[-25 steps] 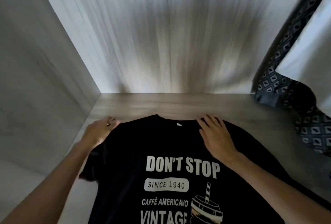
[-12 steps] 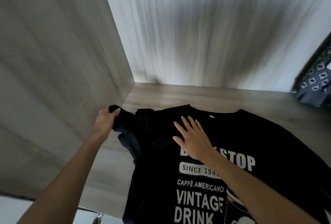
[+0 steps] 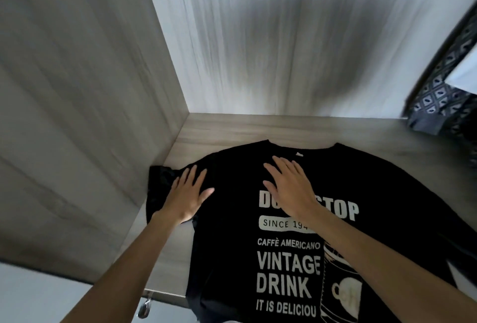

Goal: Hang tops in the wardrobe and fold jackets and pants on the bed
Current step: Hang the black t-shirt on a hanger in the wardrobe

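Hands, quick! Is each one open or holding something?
Left hand: open, fingers straight, resting flat on the black T-shirt near its sleeve.
Right hand: open, fingers spread, flat on the black T-shirt below the collar.

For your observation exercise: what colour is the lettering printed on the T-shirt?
White lettering on the black T-shirt, seen in the head view.

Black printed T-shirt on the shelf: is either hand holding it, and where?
Neither grips the black printed T-shirt. Left hand lies flat by its sleeve, right hand flat below the collar.
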`<state>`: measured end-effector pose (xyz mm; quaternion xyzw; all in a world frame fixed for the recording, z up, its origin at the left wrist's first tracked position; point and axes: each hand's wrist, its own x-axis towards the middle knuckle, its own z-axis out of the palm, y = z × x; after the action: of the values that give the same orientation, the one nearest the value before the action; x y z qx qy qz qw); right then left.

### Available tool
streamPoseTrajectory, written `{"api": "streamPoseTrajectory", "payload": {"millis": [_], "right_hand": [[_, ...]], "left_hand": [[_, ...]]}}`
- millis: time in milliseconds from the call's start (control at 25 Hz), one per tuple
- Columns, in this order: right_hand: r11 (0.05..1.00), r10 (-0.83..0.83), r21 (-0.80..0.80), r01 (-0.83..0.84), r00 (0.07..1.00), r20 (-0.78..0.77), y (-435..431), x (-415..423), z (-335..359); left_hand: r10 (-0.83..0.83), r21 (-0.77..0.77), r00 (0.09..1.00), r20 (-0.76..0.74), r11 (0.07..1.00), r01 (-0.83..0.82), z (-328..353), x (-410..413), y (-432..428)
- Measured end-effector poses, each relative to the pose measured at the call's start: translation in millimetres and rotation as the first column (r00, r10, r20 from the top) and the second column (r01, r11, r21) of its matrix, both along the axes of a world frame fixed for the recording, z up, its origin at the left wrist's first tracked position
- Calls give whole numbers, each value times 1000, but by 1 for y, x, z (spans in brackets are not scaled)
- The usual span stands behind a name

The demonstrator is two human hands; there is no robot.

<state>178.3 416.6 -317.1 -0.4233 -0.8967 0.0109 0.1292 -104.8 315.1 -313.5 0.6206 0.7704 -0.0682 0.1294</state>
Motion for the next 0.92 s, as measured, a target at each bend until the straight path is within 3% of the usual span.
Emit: {"api": "streamPoseTrajectory", "payload": {"millis": [80,200,320,440,600,760,920], "right_hand": [[991,-133,23,134,990,-52,-5,36,3],[937,-310,-161,311,950,32,-15,95,7],[882,-313,-365,298,950,18,-20,136,23],[891,-282,-398,217,953,-111,-30,167,76],[943,-166,-318,93,963,-210,-52,190,165],[993,-82,-104,51,944,-319,-90,199,268],[1000,-7,15,14,927,-374,-127,189,361]], "left_hand": [[44,-46,999,11,998,-44,5,3,5],[-10,-71,1000,16,997,11,39,21,23],[-42,-8,969,245,999,45,84,60,40],[-140,81,920,366,990,119,146,115,39],[-278,244,879,386,950,193,238,171,12],[-325,358,847,420,917,174,329,210,-41],[-345,433,877,336,883,181,408,221,-85]]}}
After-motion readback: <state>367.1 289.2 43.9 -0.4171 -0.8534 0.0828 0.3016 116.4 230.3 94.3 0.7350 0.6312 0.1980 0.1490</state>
